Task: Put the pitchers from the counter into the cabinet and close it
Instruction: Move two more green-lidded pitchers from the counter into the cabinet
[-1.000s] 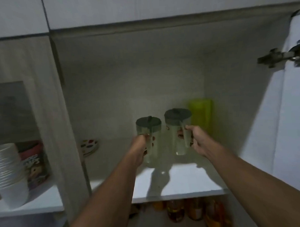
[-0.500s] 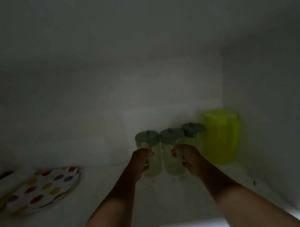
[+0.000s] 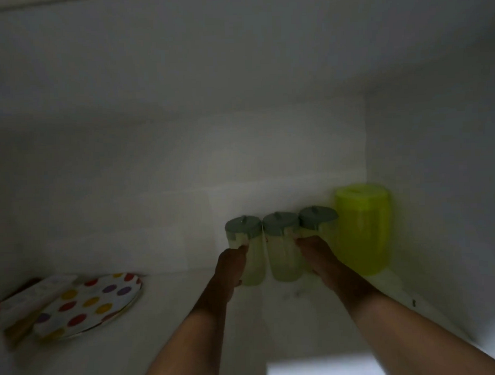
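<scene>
Three clear pitchers with grey-green lids stand in a row at the back of the dim cabinet shelf [image 3: 162, 344]. My left hand [image 3: 229, 268] grips the left pitcher [image 3: 247, 252] by its handle. My right hand [image 3: 319, 257] is closed on the handle of the middle pitcher [image 3: 282, 250]. The third pitcher [image 3: 317, 218] stands just behind my right hand, touching a tall lime-green pitcher [image 3: 362, 228] in the back right corner. All pitchers are upright.
A plate with coloured dots [image 3: 87, 305] lies at the shelf's left on a flat packet [image 3: 25, 299]. The cabinet's right wall [image 3: 438, 208] is close to the lime-green pitcher. The back wall is right behind the row.
The view went from outside the cabinet to deep inside it. Both hands carried their pitchers to the back of the shelf, beside the third one; since half a second ago little has moved.
</scene>
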